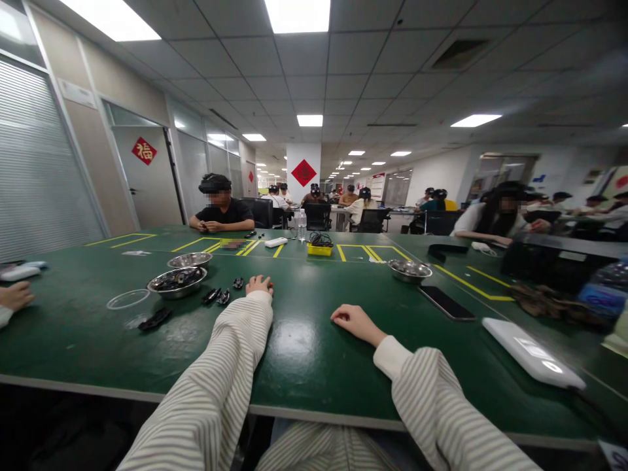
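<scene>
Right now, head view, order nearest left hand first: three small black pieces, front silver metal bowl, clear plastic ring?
1. Three small black pieces, just left of the left hand.
2. Front silver metal bowl, further left.
3. Clear plastic ring, left of the bowl.

From here I see bare bench [304, 383] running between the left hand [258, 285] and right hand [360, 320]; black parts [224, 297] and a metal bowl [182, 292] obstruct leftward, a phone [446, 303] rightward.

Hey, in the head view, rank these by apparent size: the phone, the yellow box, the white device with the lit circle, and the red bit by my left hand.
Largest to smallest:
1. White device, though it lies nearest the camera
2. Phone
3. Yellow box
4. Red bit, by your left hand
</scene>
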Motion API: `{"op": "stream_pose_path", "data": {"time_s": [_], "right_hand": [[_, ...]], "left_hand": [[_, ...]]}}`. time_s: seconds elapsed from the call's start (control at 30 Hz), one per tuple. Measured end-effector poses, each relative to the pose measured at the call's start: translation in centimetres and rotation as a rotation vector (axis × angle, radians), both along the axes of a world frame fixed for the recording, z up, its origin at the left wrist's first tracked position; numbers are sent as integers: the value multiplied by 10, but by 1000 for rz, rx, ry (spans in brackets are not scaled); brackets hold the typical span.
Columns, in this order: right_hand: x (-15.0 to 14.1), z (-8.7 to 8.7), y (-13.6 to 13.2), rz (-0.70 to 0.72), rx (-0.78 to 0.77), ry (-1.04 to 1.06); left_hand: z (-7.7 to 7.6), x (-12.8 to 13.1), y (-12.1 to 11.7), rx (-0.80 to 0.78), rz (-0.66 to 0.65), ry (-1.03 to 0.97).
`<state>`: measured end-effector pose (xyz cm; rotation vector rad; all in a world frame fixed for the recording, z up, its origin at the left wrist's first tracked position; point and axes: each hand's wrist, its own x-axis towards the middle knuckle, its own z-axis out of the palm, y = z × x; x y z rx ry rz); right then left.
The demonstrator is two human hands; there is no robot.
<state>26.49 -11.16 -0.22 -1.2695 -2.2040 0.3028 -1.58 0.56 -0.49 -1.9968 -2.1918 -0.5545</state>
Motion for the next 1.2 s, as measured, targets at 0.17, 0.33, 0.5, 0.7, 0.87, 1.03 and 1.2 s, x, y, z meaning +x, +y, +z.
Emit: {"op": "stream_pose_path", "data": {"time_s": [0.17, 0.33, 0.5, 0.7, 0.87, 1.03, 1.2], "right_hand": [[0, 3, -1, -1, -9, 1], [1, 3, 2, 5, -33, 11], [2, 3, 2, 4, -36, 19], [2, 2, 3, 12, -23, 16], [3, 2, 4, 17, -23, 12], [2, 2, 4, 14, -20, 5], [4, 0, 4, 17, -11, 39]], "left_hand": [[0, 9, -14, -62, -258, 28], [-7, 37, -23, -59, -396, 21], [-4, 40, -14, -32, -305, 76], [-7, 27, -5, -236, -185, 147], [-9, 42, -19, -253, -327, 144], [-9, 75, -52, -230, -761, 73], [-23, 109, -83, -191, -1083, -8]]}}
